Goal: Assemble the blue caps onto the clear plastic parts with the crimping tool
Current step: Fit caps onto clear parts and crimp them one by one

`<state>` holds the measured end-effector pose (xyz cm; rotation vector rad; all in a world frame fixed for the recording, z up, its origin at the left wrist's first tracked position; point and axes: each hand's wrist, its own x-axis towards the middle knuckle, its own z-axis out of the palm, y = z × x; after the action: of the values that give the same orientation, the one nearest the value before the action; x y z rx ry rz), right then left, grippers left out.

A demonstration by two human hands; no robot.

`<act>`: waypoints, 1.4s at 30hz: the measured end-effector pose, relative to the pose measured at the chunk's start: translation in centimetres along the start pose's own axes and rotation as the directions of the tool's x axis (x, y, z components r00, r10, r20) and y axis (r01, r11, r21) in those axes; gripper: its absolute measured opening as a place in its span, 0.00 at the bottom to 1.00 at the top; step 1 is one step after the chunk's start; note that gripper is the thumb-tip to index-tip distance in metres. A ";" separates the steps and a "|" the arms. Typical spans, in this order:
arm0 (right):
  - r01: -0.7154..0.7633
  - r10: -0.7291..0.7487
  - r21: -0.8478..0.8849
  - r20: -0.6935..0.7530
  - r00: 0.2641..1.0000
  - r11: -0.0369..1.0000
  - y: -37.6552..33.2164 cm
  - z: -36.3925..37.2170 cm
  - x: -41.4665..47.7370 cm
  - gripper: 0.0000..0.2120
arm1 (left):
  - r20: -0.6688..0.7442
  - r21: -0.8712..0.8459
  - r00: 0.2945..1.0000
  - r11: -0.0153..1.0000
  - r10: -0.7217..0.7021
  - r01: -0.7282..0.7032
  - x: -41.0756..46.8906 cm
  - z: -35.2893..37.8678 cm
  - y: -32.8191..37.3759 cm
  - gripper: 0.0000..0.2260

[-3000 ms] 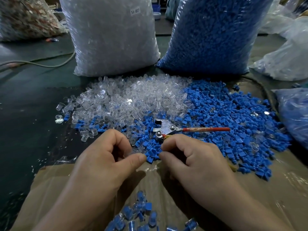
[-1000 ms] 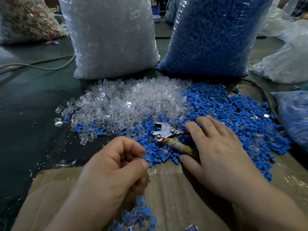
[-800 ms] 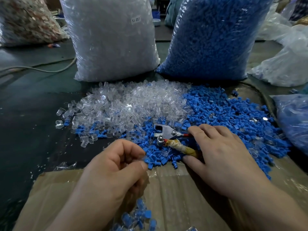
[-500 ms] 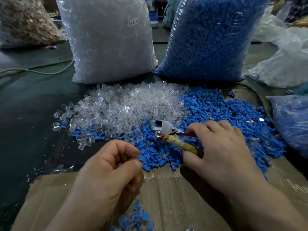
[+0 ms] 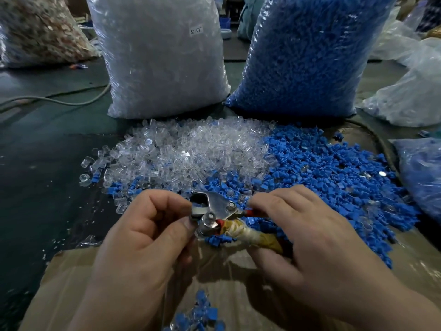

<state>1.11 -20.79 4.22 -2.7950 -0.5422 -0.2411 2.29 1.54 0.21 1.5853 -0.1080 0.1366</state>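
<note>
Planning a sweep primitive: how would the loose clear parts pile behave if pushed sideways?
The clear plastic parts lie loose and heaped, so a push would likely spread the heap, not slide it whole. They look small and tubular; strays probably roll, as several sit apart at its left edge. Glossy, so possibly slippery.

Dark mat (image 5: 35, 199) leftward — open; sacks (image 5: 162, 63) ahead

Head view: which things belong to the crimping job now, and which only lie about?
Job: tool, in right hand; capped part, pinched by left hand at the tool; clear parts; blue caps; finished pieces.
Lying about: clear bag, blue bag, mixed bag, cable.
</note>
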 end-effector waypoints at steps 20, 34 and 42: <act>0.086 -0.086 0.001 -0.061 0.994 0.996 -0.5 -0.6 -0.1 0.20 | 0.032 0.119 0.992 0.985 0.124 -0.127 -0.4 -0.5 0.0 0.23; 0.066 -0.066 -0.003 -0.048 0.997 0.998 0.0 -0.2 -0.4 0.24 | -0.018 0.039 0.994 0.994 0.104 -0.104 -0.5 -0.2 -0.5 0.23; 0.059 -0.058 0.038 -0.039 0.998 0.998 -0.2 -0.5 -0.4 0.22 | 0.034 0.070 0.995 0.993 0.092 -0.094 -0.6 -0.3 0.2 0.22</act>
<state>0.60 -20.92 4.68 -2.7340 -0.6135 -0.2922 1.63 1.79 0.29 1.6543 -0.2028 0.1906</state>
